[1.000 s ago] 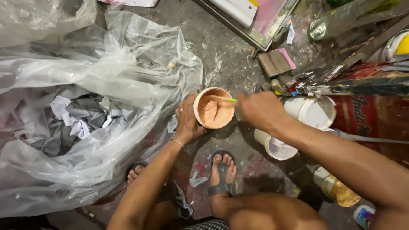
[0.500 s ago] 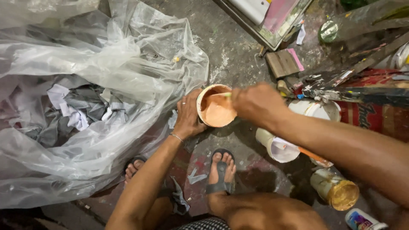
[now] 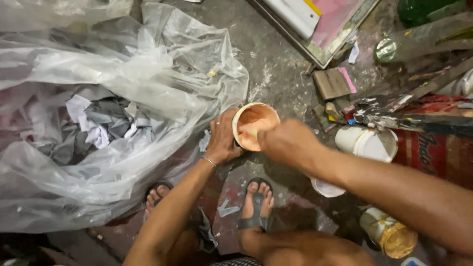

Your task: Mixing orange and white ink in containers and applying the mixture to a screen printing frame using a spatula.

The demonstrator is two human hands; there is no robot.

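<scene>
At the far left, a large clear plastic sheet [image 3: 113, 83] is spread over the floor [image 3: 276, 74], with crumpled grey and white paper scraps [image 3: 96, 123] bundled inside it. Just right of the sheet, a small round cup [image 3: 253, 125] is grasped around its side by the left hand [image 3: 224, 138]; the cup is held tilted above the floor, between the two hands, and orange-pink paint is seen coating its inside. The right hand [image 3: 286, 143] is clenched at the cup's rim around something thin, of which only a pale tip shows inside the cup; whether it is a stick or a brush cannot be told.

As a judgement, the paint looks evenly coloured and smeared up the wall, so the stirring or scraping appears well advanced, though some paint is left in the cup and nothing has been set down.

Further right, a white tub [image 3: 367, 143] and a stained paint stick [image 3: 414, 118] are lying on the floor, and a yellow-lidded tin [image 3: 389, 234] stands lower down. The tool's shaft is hidden by the right hand's fingers, the cup's bottom is hidden by its tilt, a second white container is half covered by the right forearm, and the things along the right edge are cut off.
</scene>
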